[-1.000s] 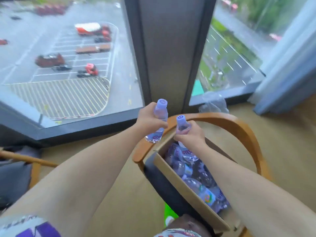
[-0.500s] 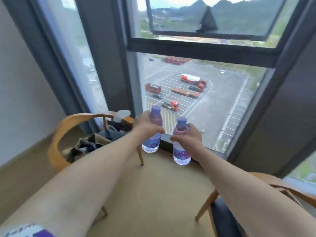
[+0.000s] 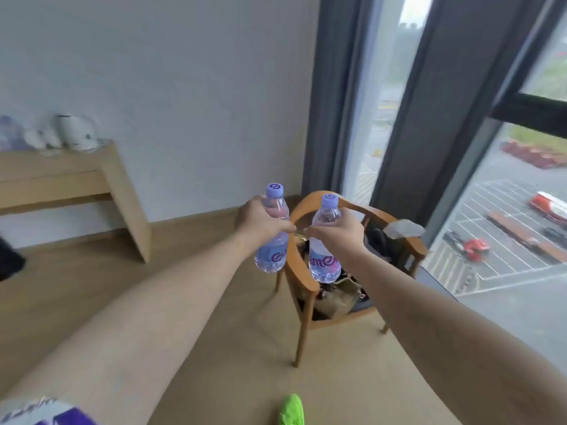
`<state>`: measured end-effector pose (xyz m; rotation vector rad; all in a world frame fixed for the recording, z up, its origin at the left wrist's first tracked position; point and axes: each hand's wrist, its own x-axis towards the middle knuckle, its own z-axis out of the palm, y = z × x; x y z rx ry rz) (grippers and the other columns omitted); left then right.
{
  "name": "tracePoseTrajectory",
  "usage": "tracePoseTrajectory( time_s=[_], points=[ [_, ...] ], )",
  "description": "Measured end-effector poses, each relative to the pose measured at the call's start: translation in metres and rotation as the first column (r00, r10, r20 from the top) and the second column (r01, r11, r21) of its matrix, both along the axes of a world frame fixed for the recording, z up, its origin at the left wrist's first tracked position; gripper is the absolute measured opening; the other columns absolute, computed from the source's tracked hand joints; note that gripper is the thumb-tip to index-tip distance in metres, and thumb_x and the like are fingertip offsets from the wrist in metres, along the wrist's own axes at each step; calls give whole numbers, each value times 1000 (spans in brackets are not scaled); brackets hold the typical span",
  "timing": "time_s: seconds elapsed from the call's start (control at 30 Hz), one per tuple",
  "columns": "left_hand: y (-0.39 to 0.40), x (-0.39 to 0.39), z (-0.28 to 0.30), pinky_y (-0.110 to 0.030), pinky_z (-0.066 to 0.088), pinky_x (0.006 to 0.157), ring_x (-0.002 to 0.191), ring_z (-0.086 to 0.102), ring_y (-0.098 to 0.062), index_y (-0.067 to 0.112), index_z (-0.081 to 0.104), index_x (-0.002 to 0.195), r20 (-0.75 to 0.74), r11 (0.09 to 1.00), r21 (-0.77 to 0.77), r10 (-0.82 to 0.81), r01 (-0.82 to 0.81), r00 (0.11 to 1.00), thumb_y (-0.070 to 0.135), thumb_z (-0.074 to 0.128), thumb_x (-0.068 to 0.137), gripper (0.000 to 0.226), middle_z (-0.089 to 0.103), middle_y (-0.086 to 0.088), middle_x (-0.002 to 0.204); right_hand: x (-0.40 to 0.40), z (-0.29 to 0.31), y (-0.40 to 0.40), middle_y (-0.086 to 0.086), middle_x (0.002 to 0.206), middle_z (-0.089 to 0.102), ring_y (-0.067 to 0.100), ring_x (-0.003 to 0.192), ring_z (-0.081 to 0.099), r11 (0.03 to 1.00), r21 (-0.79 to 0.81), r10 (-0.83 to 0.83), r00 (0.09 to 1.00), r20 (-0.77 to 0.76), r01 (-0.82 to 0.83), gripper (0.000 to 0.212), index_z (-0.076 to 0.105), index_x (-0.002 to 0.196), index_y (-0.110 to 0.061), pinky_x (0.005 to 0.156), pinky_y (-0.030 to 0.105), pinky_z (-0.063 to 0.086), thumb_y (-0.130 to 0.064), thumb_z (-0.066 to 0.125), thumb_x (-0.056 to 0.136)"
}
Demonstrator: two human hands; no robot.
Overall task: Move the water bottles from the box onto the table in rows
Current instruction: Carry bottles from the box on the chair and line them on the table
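Each hand, left hand (image 3: 260, 222) and right hand (image 3: 340, 233), wraps fingers round a clear purple-capped plastic water bottle (image 3: 274, 231) (image 3: 324, 240) at its shoulder, label below the fingers, carried upright in mid-air; likely light, thin-walled, crushable.

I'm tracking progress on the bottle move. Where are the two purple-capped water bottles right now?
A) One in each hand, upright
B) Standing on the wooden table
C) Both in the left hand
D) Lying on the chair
A: the left hand grips one bottle and the right hand grips the other bottle, both upright in the air.
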<state>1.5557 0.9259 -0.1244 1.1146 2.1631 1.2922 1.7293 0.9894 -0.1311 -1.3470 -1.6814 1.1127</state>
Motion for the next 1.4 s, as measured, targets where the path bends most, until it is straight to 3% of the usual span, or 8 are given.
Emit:
tracePoseTrajectory(
  time_s=[0.1,0.27,0.53,0.67,0.73,0.93,1.0,1.4],
  points=[
    [-21,-62,-4,-21,50,65,79,65,-1,30,64,92,-6,992,-16,124,-124,992,46,88,38,61,68,19,85,-75,-3,7,-6,87,66,11,80,64,993,3,118,993,4,-118,54,59,91,-21,66,30,53,-37,89,49],
    [-50,-189,-6,-32,59,78,83,69,-8,28,65,90,28,930,-18,367,-367,930,49,87,34,64,71,14,87,-229,-9,13,-5,87,67,13,78,66,930,-22,368,930,9,-368,50,60,90,-22,67,31,56,-34,88,50],
    [-89,-348,34,-31,58,76,83,68,-9,28,66,87,26,791,-4,612,-612,791,54,82,26,68,72,12,88,-441,6,7,-2,92,67,19,86,66,763,-38,647,763,16,-646,56,60,97,-18,79,40,56,-33,89,51],
    [-120,-407,37,-34,60,78,80,69,-6,28,65,87,45,715,4,699,-700,714,52,83,26,68,72,14,84,-521,9,-15,-5,84,68,15,79,66,681,-31,732,681,2,-732,51,60,91,-20,69,34,55,-35,87,49],
    [-136,-438,33,-37,60,79,79,70,-7,27,65,86,66,677,-6,735,-736,675,50,84,26,66,72,14,83,-558,7,-30,-6,82,67,14,77,66,640,-37,768,640,-2,-768,49,61,88,-21,63,30,52,-35,87,50],
    [-191,-546,10,-34,60,78,77,69,-5,26,67,85,72,592,-19,804,-806,590,43,90,35,58,73,14,80,-681,-9,-82,-7,82,70,14,77,68,548,-49,836,548,-1,-835,45,64,86,-24,67,32,56,-36,89,51],
    [-209,-590,6,-35,60,79,79,69,-6,25,67,87,78,585,-17,810,-811,582,41,91,37,57,73,13,83,-728,-12,-100,-8,80,69,11,74,67,536,-44,843,537,-13,-843,45,63,85,-23,60,27,51,-35,90,51],
    [-307,-850,22,-38,59,81,83,70,-10,27,65,88,63,589,-28,808,-808,586,42,91,38,58,72,12,87,-986,2,-196,-6,84,69,14,76,67,537,-54,843,537,11,-842,50,63,94,-19,61,29,51,-34,89,53]
  ],
)
